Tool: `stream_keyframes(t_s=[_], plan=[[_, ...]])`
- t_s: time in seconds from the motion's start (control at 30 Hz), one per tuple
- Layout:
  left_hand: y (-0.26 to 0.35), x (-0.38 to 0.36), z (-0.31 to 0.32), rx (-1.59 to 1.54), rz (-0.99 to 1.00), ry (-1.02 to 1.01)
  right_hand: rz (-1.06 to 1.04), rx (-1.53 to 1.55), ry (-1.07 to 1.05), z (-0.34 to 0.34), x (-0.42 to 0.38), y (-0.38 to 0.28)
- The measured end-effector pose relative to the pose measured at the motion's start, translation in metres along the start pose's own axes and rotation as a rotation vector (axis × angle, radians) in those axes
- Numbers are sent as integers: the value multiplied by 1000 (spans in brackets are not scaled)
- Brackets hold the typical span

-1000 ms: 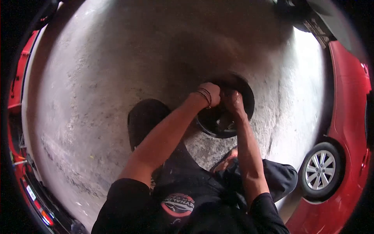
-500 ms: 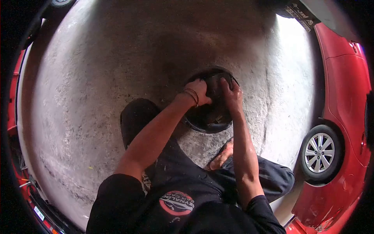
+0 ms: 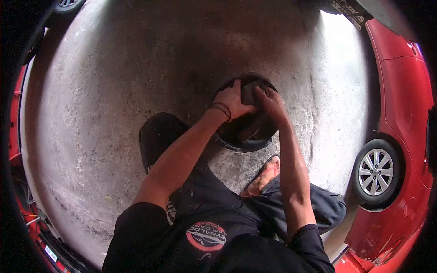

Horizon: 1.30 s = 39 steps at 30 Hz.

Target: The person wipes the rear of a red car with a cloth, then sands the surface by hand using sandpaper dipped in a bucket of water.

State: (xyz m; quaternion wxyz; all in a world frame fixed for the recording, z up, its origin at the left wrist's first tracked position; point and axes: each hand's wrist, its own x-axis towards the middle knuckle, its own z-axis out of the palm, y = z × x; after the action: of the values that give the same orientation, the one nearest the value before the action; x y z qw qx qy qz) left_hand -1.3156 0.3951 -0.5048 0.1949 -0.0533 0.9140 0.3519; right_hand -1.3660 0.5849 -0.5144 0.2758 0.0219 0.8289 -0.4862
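Observation:
A round black basin (image 3: pixel 243 149) stands on the concrete floor in front of my bent legs; its inside is dark and looks wet. Over it, both my hands grip a dark object (image 3: pixel 248 94), whose kind I cannot make out. My left hand (image 3: pixel 233 101), with a cord round the wrist, holds it from the left, thumb and fingers curled about it. My right hand (image 3: pixel 271 101) is closed on its right side, fingers bent over the top. The underside of the object and some fingertips are hidden in shadow.
A red car with a silver-spoked wheel (image 3: pixel 375 173) is parked on the right. More red bodywork (image 3: pixel 16 123) lies along the left edge. Stained concrete floor (image 3: pixel 114 91) surrounds the basin. My sandalled foot (image 3: pixel 266 176) rests just below it.
My right hand has moved in toward the left, its fingers now bent over the dark object. My left hand has shifted slightly, with its fingers more spread around it.

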Motion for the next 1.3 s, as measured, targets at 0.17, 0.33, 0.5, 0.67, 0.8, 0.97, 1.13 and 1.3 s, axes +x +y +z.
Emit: stream_keyframes(t_s=[0.17, 0.33, 0.5, 0.67, 0.8, 0.97, 1.13, 1.3], plan=[[-24, 19, 13, -112, 253, 174, -4, 218, -180, -13, -8, 14], [-22, 18, -16, -152, 262, 96, -162, 199, -122, -12, -31, 18], [-16, 9, -33, -256, 184, -35, -197, 160, -7, 7, -41, 34], [-23, 10, -39, -515, 273, -74, -238, 448, 136, 14, -53, 32], [-23, 5, -45, -621, 255, -155, -205, 552, 233, 12, -62, 24], [-45, 6, -29, -230, 718, -34, -301, 421, 243, -3, -63, 36], [-46, -30, 3, 494, 673, -39, -489, -110, 163, -9, -72, 20], [-33, -28, -5, 150, 496, -30, -484, -99, 231, 10, -74, 23]])
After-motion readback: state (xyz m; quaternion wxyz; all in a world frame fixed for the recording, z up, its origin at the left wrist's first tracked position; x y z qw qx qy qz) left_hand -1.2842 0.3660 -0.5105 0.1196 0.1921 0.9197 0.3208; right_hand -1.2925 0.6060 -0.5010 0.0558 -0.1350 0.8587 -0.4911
